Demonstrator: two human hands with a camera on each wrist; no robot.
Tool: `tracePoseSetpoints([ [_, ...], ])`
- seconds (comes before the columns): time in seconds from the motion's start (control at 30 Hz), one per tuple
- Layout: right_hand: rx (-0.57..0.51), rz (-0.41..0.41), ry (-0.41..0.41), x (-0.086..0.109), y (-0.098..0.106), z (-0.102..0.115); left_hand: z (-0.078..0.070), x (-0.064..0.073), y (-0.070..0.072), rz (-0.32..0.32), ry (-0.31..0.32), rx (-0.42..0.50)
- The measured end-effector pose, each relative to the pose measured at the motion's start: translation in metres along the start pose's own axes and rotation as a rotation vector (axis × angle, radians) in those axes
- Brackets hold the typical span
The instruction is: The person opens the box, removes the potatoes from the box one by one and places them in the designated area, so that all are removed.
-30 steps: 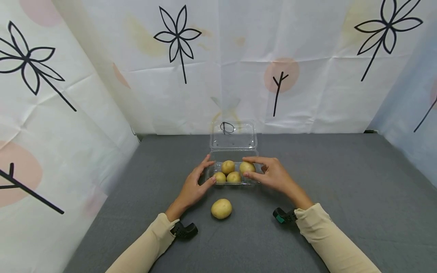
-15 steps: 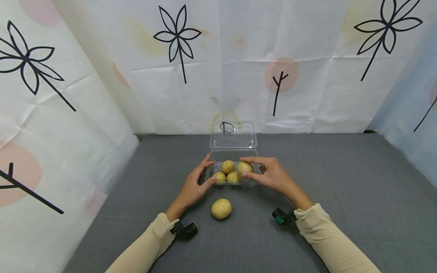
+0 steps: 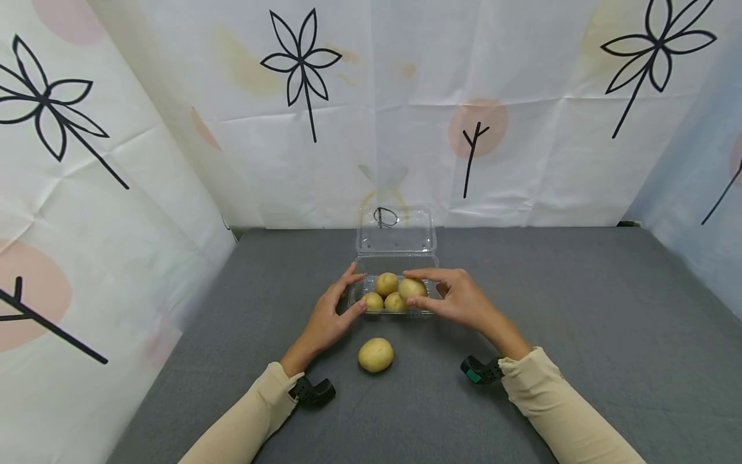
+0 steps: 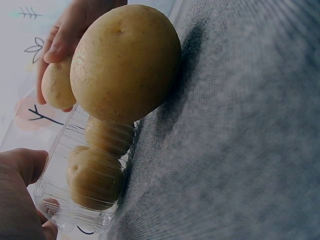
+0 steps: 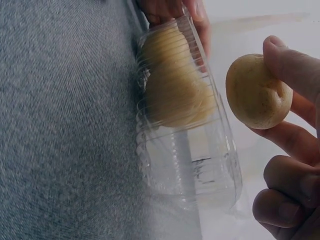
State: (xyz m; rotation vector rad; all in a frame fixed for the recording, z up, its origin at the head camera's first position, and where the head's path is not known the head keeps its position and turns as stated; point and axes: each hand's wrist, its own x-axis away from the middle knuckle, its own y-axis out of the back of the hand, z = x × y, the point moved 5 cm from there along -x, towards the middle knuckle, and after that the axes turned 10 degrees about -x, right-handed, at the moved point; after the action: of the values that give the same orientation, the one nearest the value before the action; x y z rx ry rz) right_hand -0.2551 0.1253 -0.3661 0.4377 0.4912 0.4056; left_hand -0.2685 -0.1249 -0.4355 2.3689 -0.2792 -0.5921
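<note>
A clear plastic clamshell container (image 3: 425,308) stands with its lid raised at the back. Three potatoes (image 3: 386,283) lie in its left and middle part. My left hand (image 3: 329,316) holds the container's left end, thumb at the front and fingers toward the back. Between thumb and fingers, my right hand (image 3: 464,299) pinches another potato (image 5: 257,92). That potato is above the container's rim, as the right wrist view shows. In front of the container a loose potato (image 3: 375,355) rests on the grey cloth; it looms large in the left wrist view.
The grey cloth-covered table (image 3: 580,322) spreads around the container. A white printed curtain (image 3: 406,129) rises close behind the raised lid (image 3: 397,231). Black wrist straps (image 3: 313,392) sit at both sleeves.
My right hand has moved slightly left with its potato, toward the potatoes in the container. The left hand, container and loose potato have stayed in place.
</note>
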Motion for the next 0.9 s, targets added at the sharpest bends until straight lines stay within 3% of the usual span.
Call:
tracePoseSetpoints([
  [0.33, -0.013, 0.022, 0.055, 0.0, -0.004, 0.006, 0.0, 0.0, 0.0, 0.003, 0.009, -0.003],
  [0.9, -0.025, 0.066, 0.068, 0.0, -0.009, 0.015, -0.002, 0.0, 0.001, -0.003, 0.003, 0.01],
])
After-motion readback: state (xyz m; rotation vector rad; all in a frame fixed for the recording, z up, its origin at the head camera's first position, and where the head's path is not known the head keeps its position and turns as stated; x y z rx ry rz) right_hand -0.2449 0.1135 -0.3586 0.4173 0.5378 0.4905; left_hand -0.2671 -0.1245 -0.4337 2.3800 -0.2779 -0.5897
